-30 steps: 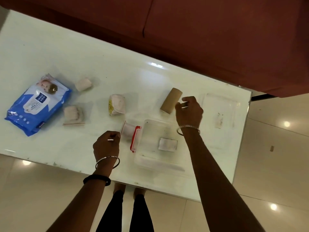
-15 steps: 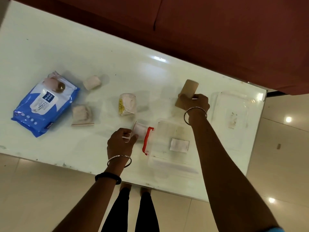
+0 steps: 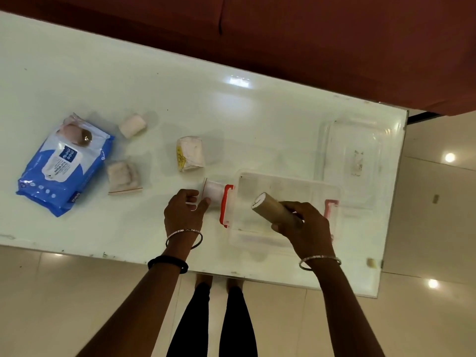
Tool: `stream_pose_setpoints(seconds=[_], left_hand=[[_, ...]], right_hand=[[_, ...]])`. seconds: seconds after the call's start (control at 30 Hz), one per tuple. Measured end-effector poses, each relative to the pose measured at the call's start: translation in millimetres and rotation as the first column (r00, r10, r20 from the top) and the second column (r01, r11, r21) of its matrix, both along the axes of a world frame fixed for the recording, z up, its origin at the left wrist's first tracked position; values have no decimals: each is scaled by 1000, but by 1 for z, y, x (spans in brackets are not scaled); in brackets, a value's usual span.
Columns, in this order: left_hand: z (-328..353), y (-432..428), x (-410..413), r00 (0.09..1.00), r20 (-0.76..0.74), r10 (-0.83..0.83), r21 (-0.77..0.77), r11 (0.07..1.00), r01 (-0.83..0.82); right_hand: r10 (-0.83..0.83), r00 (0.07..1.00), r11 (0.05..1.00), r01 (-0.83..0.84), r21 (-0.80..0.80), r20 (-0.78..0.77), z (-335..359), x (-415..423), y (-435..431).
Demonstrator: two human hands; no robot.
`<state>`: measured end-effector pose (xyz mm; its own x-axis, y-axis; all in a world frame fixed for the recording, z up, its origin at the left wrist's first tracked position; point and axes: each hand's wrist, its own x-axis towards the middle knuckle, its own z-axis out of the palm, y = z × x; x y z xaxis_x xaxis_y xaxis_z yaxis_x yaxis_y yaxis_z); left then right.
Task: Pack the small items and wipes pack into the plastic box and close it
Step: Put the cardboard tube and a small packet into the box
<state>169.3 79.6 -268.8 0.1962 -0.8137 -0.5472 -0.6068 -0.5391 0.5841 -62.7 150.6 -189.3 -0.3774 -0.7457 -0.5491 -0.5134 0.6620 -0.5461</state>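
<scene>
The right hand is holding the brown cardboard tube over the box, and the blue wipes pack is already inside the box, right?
Not quite. The head view shows the blue wipes pack lying on the table, far left of the box. The right hand does hold the cardboard tube over it.

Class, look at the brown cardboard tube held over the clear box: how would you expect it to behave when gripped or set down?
The cardboard tube looks hollow and thin-walled, so probably light and easily crushed. Its round shape suggests it may roll if laid on the glossy table. The right hand holds it one-handed, hinting at little weight.
</scene>
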Motion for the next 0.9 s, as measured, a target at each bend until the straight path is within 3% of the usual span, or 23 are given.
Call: stream_pose_setpoints(seconds=[0.23, 0.43, 0.57, 0.7, 0.8, 0.9], left_hand=[[-3, 4, -9, 998, -40, 45, 51, 998, -43], [-10, -8, -8, 980, -110, 167, 199, 969, -143], [-12, -4, -4, 967, -150, 207, 227, 959, -170], [-2, -1, 2, 942, -188, 278, 227, 945, -234], [18, 2, 12, 912, -246, 329, 173, 941, -292], [50, 5, 23, 894, -325, 308, 64, 950, -304]], right_hand=[[-192, 976, 976, 201, -85, 102, -44, 5, -21], [-475, 847, 877, 479, 49, 239, -57, 4, -34], [-636, 751, 767, 640, 43, 176, -61, 9, -30], [-683, 725, 730, 682, 46, 85, -61, 14, -33], [-693, 720, 721, 693, -25, -17, -45, 17, -31], [-601, 799, 786, 584, -202, -33, -13, 30, -22]])
